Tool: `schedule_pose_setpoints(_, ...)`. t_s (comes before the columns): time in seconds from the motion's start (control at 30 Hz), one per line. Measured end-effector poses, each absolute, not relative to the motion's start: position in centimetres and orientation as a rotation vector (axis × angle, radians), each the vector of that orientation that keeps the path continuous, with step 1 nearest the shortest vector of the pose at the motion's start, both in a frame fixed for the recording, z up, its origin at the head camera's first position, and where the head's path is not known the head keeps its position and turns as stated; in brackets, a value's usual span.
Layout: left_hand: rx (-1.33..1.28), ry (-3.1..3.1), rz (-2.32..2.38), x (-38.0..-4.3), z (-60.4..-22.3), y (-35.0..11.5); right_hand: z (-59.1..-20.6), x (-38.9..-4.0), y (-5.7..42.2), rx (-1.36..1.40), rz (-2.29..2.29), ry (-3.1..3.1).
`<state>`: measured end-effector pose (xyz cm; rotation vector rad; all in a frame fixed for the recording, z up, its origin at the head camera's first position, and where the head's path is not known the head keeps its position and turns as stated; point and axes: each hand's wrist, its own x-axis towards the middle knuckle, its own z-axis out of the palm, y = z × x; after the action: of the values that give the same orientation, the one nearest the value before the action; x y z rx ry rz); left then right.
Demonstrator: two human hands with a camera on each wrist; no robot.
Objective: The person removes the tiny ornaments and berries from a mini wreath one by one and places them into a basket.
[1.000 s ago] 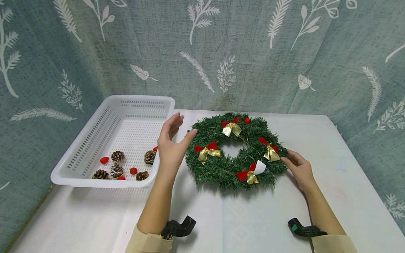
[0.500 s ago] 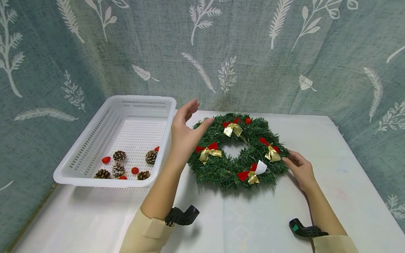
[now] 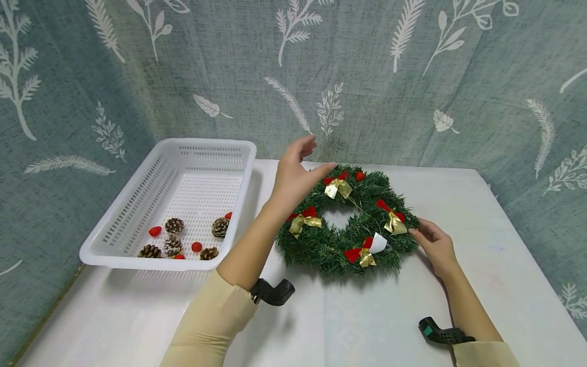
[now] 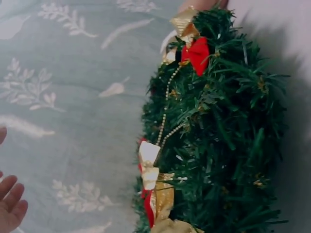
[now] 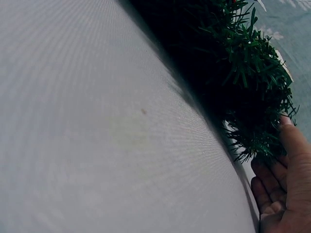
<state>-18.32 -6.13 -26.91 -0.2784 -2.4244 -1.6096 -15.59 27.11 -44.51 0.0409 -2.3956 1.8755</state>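
Observation:
A green wreath (image 3: 307, 252) with red-and-gold bows lies on the white table. My left hand (image 3: 294, 178) is raised over the wreath's back left part, thumb and fingers spread apart with nothing between them. In the left wrist view, fingertips (image 4: 12, 199) show at the left edge, apart from the greenery. At the wreath's right edge, my right hand (image 3: 437, 248) grips the outer branches. The right wrist view has its thumb (image 5: 294, 143) on top and the other fingers curled below. A red berry-like ornament (image 3: 359, 176) sits near the back bow (image 3: 338, 187).
Left of the wreath stands a white perforated basket (image 3: 167, 263). Several pine cones (image 3: 174, 226) and red ornaments (image 3: 155, 231) lie in its front part. A patterned green-grey curtain (image 3: 376, 112) hangs behind the table.
My left hand has moved right and away from me, from beside the basket to over the wreath's back left. The right hand stays at the wreath's edge.

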Motion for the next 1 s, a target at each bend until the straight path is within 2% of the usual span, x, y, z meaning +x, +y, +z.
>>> schedule_pose_setpoints(0.47, -0.367, -2.402, -1.560, -21.2, -27.2, -2.3, -44.9, -15.7, 27.9, 0.018, 1.832, -2.408)
schedule_pose_setpoints(1.0, -0.271, -2.543, -1.539, -24.0, -29.2, 1.1, -44.6, -15.8, 27.6, -0.007, 1.839, -2.443)
